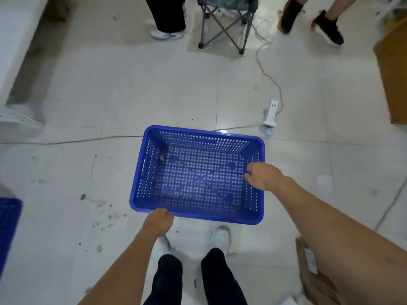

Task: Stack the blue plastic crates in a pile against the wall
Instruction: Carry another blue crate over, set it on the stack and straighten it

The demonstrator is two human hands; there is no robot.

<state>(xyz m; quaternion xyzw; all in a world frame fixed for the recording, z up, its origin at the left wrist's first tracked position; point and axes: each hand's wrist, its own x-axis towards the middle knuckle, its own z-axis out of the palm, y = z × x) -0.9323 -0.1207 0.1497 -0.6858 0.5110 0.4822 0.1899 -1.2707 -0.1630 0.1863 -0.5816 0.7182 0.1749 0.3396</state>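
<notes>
Nearest the camera are the person's two bare forearms, reaching out over dark trouser legs and pale shoes toward a blue crate (198, 175). The left hand (159, 222) is closed over the crate's near rim, toward the near-left corner, knuckles up and fingers curled under the lip. The right hand (263, 176) hooks over the right-hand short wall, fingers bent down inside against the perforated side. Each grip is thus closed on the crate, on two adjoining edges rather than opposite ones, which probably steadies the empty, light crate against swinging while it is carried. The crate is upright, mouth up and empty, and seems to be held clear of the tiled floor (110, 95), in front of the shoes; whether it touches the floor cannot be told for sure. A white power strip (271, 114) and its cable lie on the floor just beyond the crate's far-right corner, a likely trip hazard on the way. At the left edge, near, part of another blue crate (8, 225) shows, perhaps the pile's start or one waiting. A white wall base (15, 51) runs along the far left, the likely destination. A folding chair (224, 23) and other people's feet stand at the far side, and cardboard boxes (394, 69) sit to the right.
</notes>
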